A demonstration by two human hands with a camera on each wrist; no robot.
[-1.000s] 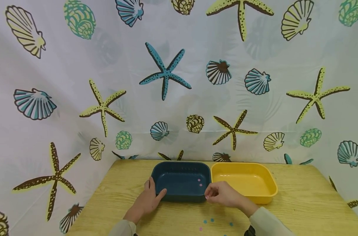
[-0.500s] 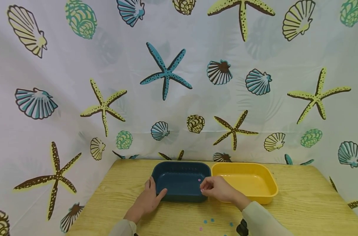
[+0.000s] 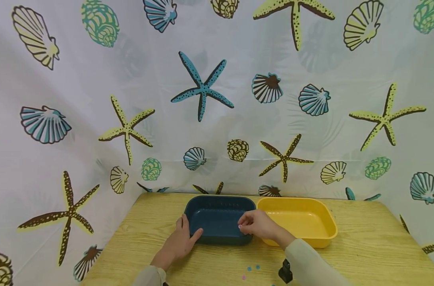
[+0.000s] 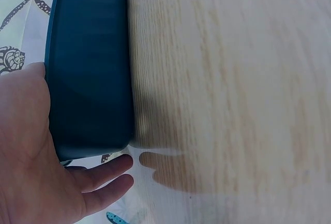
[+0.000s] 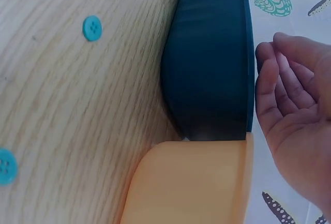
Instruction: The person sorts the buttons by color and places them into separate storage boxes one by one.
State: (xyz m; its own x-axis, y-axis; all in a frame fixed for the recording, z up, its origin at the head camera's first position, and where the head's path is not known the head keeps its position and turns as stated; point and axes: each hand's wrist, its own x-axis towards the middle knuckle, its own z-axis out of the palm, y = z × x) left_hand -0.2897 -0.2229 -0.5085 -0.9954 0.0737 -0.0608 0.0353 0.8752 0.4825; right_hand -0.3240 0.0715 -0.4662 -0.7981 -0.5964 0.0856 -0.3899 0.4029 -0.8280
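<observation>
My left hand (image 3: 177, 242) rests on the left front corner of a dark blue bin (image 3: 220, 240). Its thumb lies at the front rim and its straight fingers spread along the side, as the left wrist view (image 4: 98, 177) also shows. Over the bin's right end, my right hand (image 3: 257, 223) pinches a small pale pink button (image 3: 240, 226) between thumb and fingertips. In the right wrist view the fingertips are just above the rim, and the button is hidden. That hand covers the right part of the bin's floor in the head view.
A yellow bin (image 3: 320, 241) stands against the blue bin's right side. On the wooden table (image 3: 206, 264) in front lie several blue buttons (image 5: 92, 28) and a pink button (image 3: 243, 277). A shell-and-starfish curtain (image 3: 217, 131) hangs behind. A black device (image 3: 285, 272) sits by my right sleeve.
My right hand has moved left with the button, from the bin's front right corner to over its inside, and now hides the two pink buttons seen there earlier. My left hand stays put.
</observation>
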